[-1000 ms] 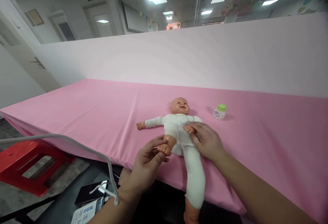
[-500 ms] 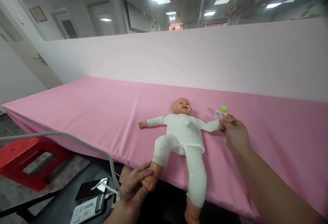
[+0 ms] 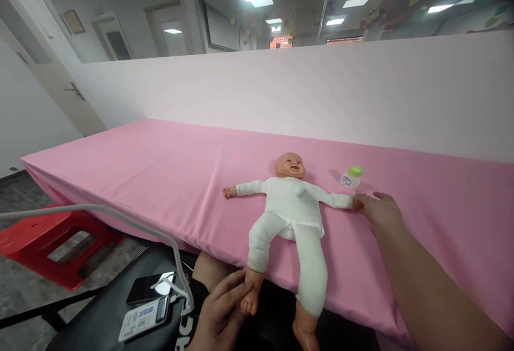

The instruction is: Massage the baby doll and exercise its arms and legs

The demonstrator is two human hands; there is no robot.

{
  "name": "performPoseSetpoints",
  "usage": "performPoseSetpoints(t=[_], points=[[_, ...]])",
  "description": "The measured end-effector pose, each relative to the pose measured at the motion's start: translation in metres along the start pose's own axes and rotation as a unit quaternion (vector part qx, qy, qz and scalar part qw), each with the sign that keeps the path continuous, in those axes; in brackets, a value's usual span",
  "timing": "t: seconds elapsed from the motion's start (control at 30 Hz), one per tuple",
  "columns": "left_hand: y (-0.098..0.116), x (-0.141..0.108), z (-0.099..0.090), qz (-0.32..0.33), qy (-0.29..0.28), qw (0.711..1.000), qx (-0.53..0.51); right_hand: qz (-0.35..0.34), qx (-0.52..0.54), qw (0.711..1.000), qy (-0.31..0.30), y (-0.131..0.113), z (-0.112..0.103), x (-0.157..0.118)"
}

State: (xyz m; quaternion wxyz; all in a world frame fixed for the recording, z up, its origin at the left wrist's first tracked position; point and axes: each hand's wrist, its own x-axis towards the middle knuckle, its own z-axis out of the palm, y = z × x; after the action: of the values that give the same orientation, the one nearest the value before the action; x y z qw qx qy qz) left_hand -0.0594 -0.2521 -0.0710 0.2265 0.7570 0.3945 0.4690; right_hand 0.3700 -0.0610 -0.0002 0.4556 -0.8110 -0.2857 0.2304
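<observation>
A baby doll [image 3: 295,201] in a white top and trousers lies on its back on a pink sheet [image 3: 172,169]. Its head is toward the wall, and its feet hang over the near edge. My left hand [image 3: 225,305] is closed around the bare foot on the left, fingers on the ankle and thumb beneath. At the doll's outstretched arm on the right, my right hand [image 3: 379,213] grips the doll's hand, mostly covering it. Just beyond that grip stands a small clear bottle [image 3: 351,178] with a green cap, touched by neither hand.
A white wall [image 3: 281,94] with glass above it runs behind the covered table. At lower left are a red stool [image 3: 60,238], a black seat [image 3: 108,308] bearing a phone [image 3: 144,288] and a white power bank [image 3: 144,319], and a grey cable [image 3: 132,222] crossing in front.
My right hand has shifted over the doll's hand, now covering it, and the doll's arm lies straighter. The bottle shows clear of the fingers. My left hand stays on the foot.
</observation>
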Motion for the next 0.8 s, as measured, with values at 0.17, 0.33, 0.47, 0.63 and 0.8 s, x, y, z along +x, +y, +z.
performPoseSetpoints(t=[0.17, 0.33, 0.47, 0.63, 0.8], points=[[-0.003, -0.005, -0.002, 0.010, -0.015, 1.000, 0.008, 0.026, -0.023, 0.999, -0.008, -0.015, -0.006, -0.015], [0.001, -0.008, -0.019, 0.007, -0.050, 0.997, 0.055, -0.050, -0.033, 0.997, -0.041, -0.006, -0.004, -0.002], [-0.002, 0.003, -0.028, 0.030, 0.007, 0.993, 0.117, -0.096, -0.129, 0.984, -0.076, -0.009, -0.014, -0.004], [-0.007, 0.053, -0.021, 0.040, 0.102, 0.983, 0.147, -0.270, -0.160, 0.946, -0.079, -0.014, -0.031, -0.058], [-0.012, 0.129, -0.009, -0.056, 0.118, 0.975, 0.179, -0.530, -0.181, 0.812, -0.165, 0.025, -0.035, -0.134]])
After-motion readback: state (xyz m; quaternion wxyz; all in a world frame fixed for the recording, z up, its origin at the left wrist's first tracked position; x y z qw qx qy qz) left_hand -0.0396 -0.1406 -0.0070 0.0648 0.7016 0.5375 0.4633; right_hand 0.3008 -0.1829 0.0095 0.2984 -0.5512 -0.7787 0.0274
